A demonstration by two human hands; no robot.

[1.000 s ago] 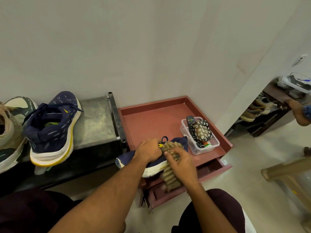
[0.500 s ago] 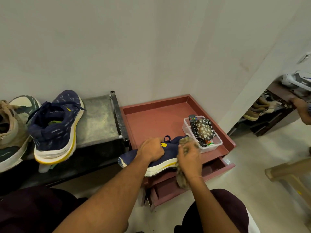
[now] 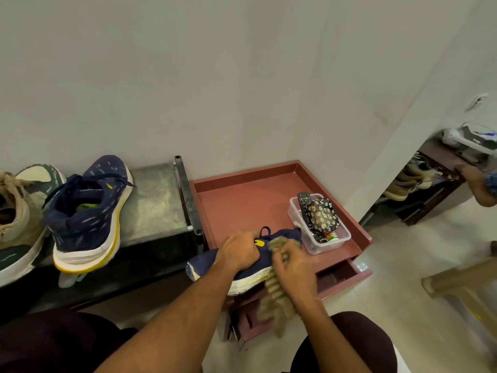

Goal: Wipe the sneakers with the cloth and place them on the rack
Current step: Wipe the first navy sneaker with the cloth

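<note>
Now, from the head view, we are gripping the navy sneaker (image 3: 204,265) with our left hand (image 3: 239,251) at the front edge of the red cabinet (image 3: 242,205) — our right hand (image 3: 293,267) is clutching the striped cloth (image 3: 274,294) against its side, while its mate (image 3: 86,219) is sitting tilted on the rack (image 3: 153,200)

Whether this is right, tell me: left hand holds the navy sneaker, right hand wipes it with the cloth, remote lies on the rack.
Wrong on the remote: the head view shows it in the clear plastic tub, not on the rack. The rest stands.
</note>
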